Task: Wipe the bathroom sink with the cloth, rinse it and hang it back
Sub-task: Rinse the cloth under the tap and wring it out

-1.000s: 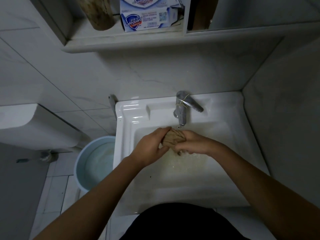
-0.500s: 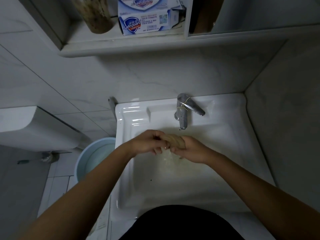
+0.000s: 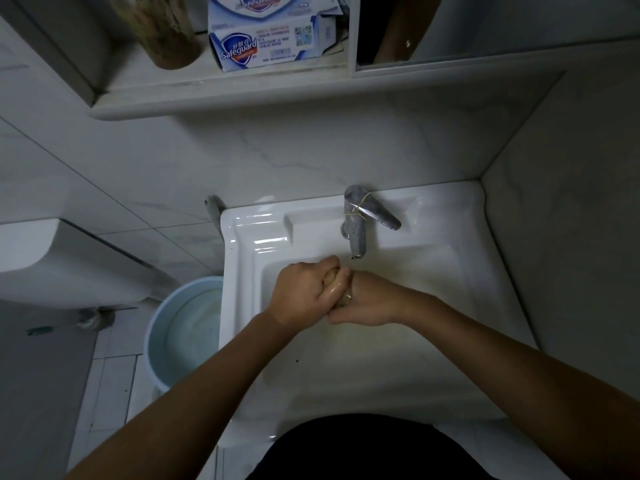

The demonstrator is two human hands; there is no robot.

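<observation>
The white sink [image 3: 436, 292] takes up the middle of the view, and both sets of fingers are over its basin, towards the back wall. Above and beyond the fingers a pale shelf [image 3: 207, 102] runs along the wall. Well to the left of them stands a white toilet cistern [image 3: 69, 261]. Nearer on that side, just past the sink's left rim, a light blue bucket [image 3: 156, 341] sits on the floor with water in it. On the shelf, far above the knuckles, lies a blue and white soap box [image 3: 266, 46], with a brown cup [image 3: 166, 32] to its left. The metal tap [image 3: 356, 230] stands directly behind the fingers, its spout ending just above them. No water stream is visible.

The left hand [image 3: 304, 292] and right hand [image 3: 367, 299] meet knuckle to knuckle under the spout. The left fingers [image 3: 334, 289] are curled tight and look wet. The right hand's fingers are curled too, mostly hidden under the palm.

The cloth [image 3: 330, 277] is bunched small inside the two fists. Only tan slivers show, one between the left thumb and fingers and one at the seam where the hands touch. It is held clear of the basin floor.
</observation>
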